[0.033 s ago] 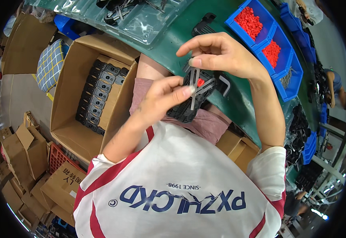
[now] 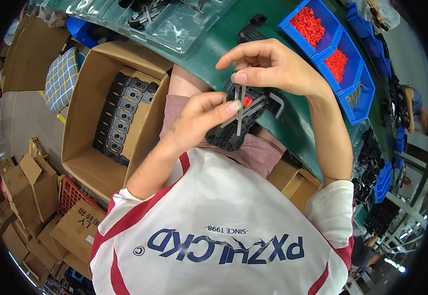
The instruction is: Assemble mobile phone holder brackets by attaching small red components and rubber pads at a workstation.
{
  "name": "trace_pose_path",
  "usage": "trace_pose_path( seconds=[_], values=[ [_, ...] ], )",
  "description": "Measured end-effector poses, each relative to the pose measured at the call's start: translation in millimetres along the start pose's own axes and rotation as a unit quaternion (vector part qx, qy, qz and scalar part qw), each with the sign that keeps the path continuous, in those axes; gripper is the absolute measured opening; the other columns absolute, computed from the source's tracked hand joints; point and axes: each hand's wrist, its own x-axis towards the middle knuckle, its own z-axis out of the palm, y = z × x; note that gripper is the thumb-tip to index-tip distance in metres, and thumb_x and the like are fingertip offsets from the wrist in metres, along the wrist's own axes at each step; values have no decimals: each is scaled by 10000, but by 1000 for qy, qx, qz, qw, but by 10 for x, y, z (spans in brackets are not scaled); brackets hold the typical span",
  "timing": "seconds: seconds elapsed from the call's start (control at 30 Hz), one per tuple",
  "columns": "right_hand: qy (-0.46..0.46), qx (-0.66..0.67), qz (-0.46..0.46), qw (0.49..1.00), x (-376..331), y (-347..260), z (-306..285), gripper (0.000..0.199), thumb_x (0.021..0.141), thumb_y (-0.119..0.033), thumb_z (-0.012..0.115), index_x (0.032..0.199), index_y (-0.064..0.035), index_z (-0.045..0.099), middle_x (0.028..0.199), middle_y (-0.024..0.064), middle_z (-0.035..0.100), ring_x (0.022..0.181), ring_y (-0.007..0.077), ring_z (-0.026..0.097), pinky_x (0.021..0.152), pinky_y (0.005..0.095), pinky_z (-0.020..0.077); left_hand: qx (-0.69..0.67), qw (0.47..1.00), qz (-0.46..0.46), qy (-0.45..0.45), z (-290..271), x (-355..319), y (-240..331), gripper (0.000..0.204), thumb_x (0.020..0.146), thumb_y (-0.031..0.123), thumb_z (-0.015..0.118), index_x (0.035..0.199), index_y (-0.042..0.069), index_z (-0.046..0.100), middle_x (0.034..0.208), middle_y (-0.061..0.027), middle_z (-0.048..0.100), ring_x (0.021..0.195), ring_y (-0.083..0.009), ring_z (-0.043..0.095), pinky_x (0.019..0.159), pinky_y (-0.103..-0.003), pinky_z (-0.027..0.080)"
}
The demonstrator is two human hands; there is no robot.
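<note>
Above my lap sits a black plastic assembly with crossed grey metal arms. My left hand is closed on its left side, the thumb pressing on a grey toothed strip. At the upper end of the assembly, the thumb of my right hand touches the same strip's tip. The right fingers are curled above it, and what lies under them is partly hidden. A small red piece shows in the middle of the assembly. To its right a grey L-shaped bar sticks out.
An open cardboard box on my left holds rows of black parts. Blue bins at right contain red pieces and thin metal pins. A clear tray and a black part rest on the green table.
My right hand has shifted very slightly left. My left thumb has slid a little upward along the strip. Both hands stay on the assembly.
</note>
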Motion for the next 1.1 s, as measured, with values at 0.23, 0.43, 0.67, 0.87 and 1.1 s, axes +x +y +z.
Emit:
trace_pose_path(
  seconds=[0.23, 0.43, 0.67, 0.87, 1.1],
  values=[
    [-37, -29, 23, 999, 144, 43, -1, 272, 827, -205, 671, 1040, -39, 695, 732, 14, 612, 624, 62, 485, 552, 181, 366, 75, 996, -24, 46, -46, 74, -32, 255, 844, 140, 674, 626, 33, 595, 581, 31, 510, 505, -30, 386, 453, -164, 301],
    [276, -162, -19, 947, 409, 674, -138, 302, 814, -241, 692, 1022, -22, 697, 737, 31, 622, 626, 92, 511, 577, 203, 412, 79, 991, -5, 103, -90, 118, -44, 284, 820, 155, 702, 591, 37, 583, 544, 26, 487, 495, -42, 403, 458, -167, 330],
    [421, -239, 48, 874, 395, 823, 23, 326, 779, -202, 676, 1009, 29, 676, 730, 71, 631, 614, 174, 568, 582, 274, 465, 72, 990, 14, 121, -144, 122, -41, 266, 807, 143, 708, 602, 25, 587, 547, 6, 500, 490, -55, 416, 461, -161, 340],
    [482, -73, 70, 870, -86, 947, 257, 268, 792, -95, 659, 1042, 0, 671, 761, 40, 606, 574, 118, 491, 546, 229, 419, 53, 991, 20, 121, -130, 169, 14, 241, 802, 130, 710, 621, 16, 598, 552, 5, 507, 492, -51, 421, 461, -163, 346],
    [568, -94, 34, 817, -754, 890, 712, 271, 722, 40, 710, 985, -20, 674, 882, 38, 551, 570, 70, 422, 510, 186, 359, 84, 986, 30, 139, -153, 287, 71, 177, 810, 124, 696, 707, -10, 643, 593, -11, 551, 506, -52, 453, 468, -155, 366]
  ],
)
